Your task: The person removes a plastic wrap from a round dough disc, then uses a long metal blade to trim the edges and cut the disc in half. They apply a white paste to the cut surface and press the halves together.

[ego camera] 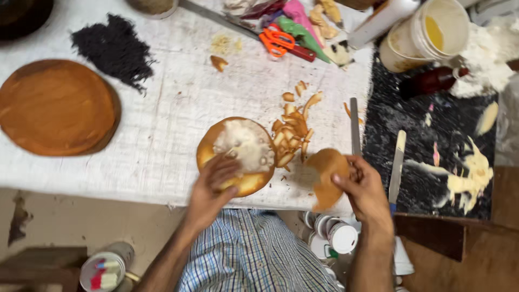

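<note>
Trimming a small round cake, crust piece in hand

Blurry around the right hand (363,190), so hard to tell whether the knife (354,125) poking up behind it is held too; fingers clearly closed on a brown crust slice (324,177). Left hand (212,189) flat on the cake (238,156), fingertips pressing its near edge, palm down, not gripping. Crust scraps (292,132) piled between both hands. Far above the right hand: pale tub (427,33), cut off by the frame; orange scissors (277,41). Big cake (57,107) well left. White-capped jars (332,238) under the right wrist, half hidden.
</note>
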